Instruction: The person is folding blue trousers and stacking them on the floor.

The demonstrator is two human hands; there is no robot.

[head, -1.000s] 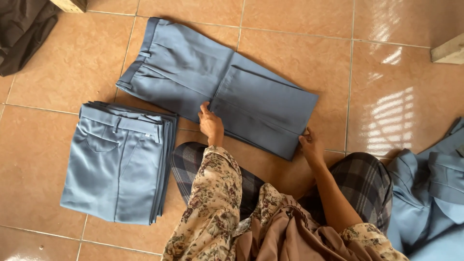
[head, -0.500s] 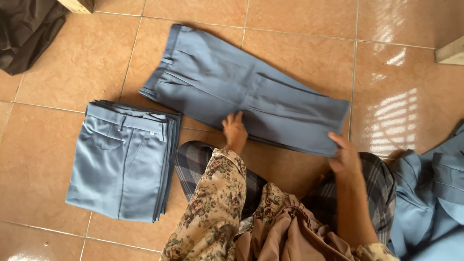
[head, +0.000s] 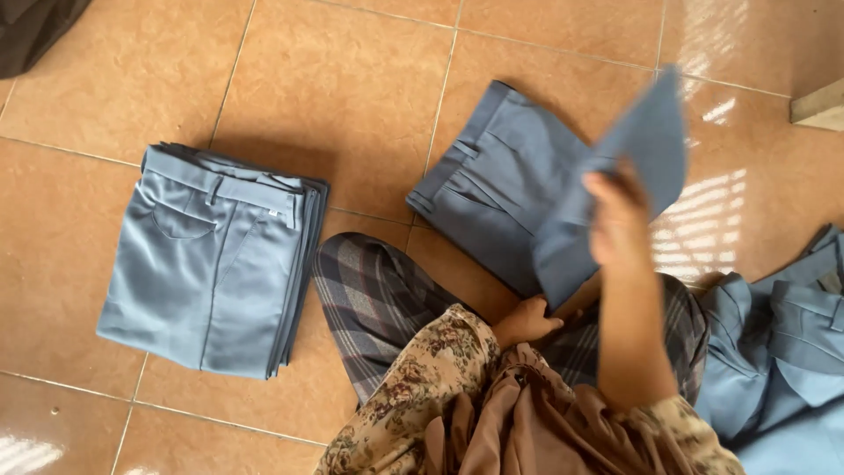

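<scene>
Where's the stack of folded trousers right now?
The stack of folded trousers lies on the tiled floor in the left half of the head view, beside the person's plaid-clad knee and apart from the trousers being folded.

Hands: two, my left hand (head: 526,321) and my right hand (head: 618,220)
Trousers being folded: one blue pair (head: 519,189)
Folded stacks: one stack of blue trousers (head: 211,259)
Unfolded heaps: one blue heap (head: 782,352)
Dark cloth: one (head: 31,31)
</scene>
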